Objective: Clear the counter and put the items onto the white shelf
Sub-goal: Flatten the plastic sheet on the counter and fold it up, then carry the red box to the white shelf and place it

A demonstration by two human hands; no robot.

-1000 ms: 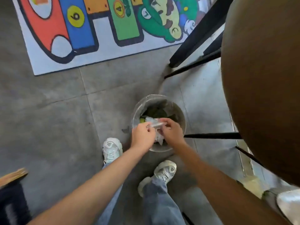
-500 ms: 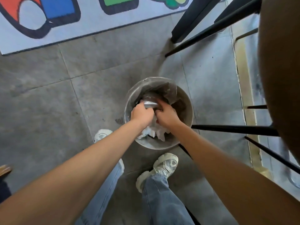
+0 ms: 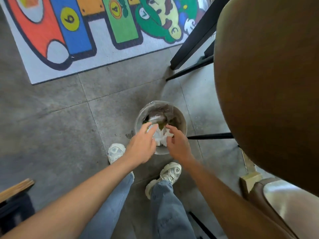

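Observation:
A small round waste bin [image 3: 181, 118] with a clear liner stands on the grey floor just ahead of my feet. Crumpled white paper [image 3: 161, 138] and a clear plastic wrapper [image 3: 157, 116] lie inside it. My left hand [image 3: 141, 145] hovers over the bin's near left rim, fingers spread, holding nothing. My right hand [image 3: 177, 144] hovers over the near right rim, fingers loosely apart and empty. Neither the counter's items nor the white shelf are in view.
A brown round tabletop [image 3: 269, 83] fills the right side, with black legs [image 3: 209, 135] running behind the bin. A colourful play mat [image 3: 96, 40] lies on the floor ahead. A wooden edge [image 3: 16, 188] shows at the lower left. My white shoes [image 3: 170, 173] stand near the bin.
Both hands pressed the paper and wrapper down into the bin, then let go and lifted up and back; they are now empty above the rim.

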